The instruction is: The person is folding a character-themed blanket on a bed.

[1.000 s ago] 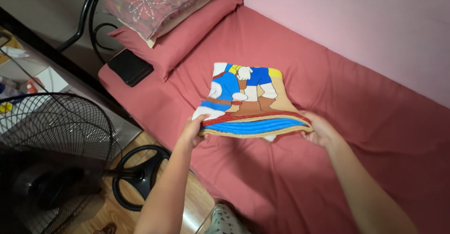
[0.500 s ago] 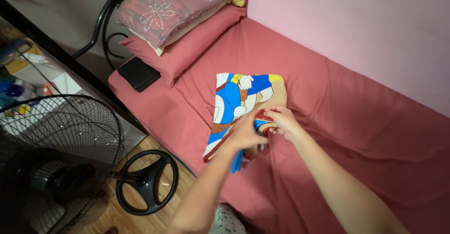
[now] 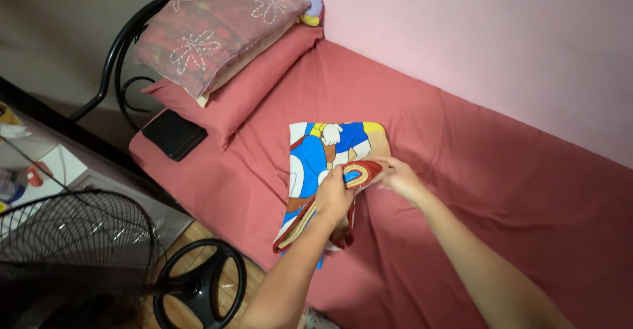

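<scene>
Folding printed cloth [image 3: 330, 154], mid-fold | my left hand [image 3: 333, 197] pinches its rolled red-edged corner | my right hand [image 3: 399, 177] grips the same fold just beside | cloth lies on the red bedsheet [image 3: 494, 190] under both grips | next, as I judge: press flat, edges matched.

Looking down from 1 head-worn camera, steeply and at arm's reach, onto the left hand [image 3: 334, 197] and right hand [image 3: 400, 179] meeting near mid-frame. Facing across the red-sheeted bed [image 3: 501, 190] toward the pink wall [image 3: 501, 45] rising beyond the right hand. Taking in the folded cartoon-print cloth [image 3: 323, 164] directly under and beyond both hands, the stacked pillows [image 3: 217, 39] far up-left of the left hand, and the black fan [image 3: 72, 256] with its round base [image 3: 198, 283] down-left of the left forearm. Sharing nothing with a second view, being the only 1.
</scene>
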